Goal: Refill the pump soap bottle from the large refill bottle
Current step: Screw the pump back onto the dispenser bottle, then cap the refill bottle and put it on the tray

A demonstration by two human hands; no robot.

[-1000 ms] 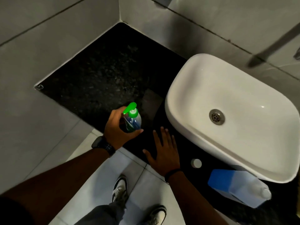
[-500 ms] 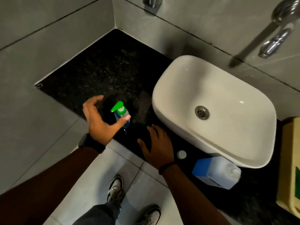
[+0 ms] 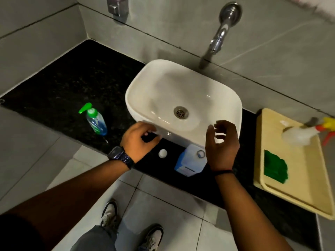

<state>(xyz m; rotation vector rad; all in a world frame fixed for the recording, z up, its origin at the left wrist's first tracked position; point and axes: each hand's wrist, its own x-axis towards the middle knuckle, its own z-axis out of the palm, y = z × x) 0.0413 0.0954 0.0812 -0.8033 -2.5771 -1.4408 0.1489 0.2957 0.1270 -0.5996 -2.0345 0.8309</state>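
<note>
Hands [image 3: 181,142] empty, flanking uncapped refill bottle [image 3: 190,161].

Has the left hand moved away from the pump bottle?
Yes. The left hand let go of the pump bottle and moved right, toward the sink.
</note>
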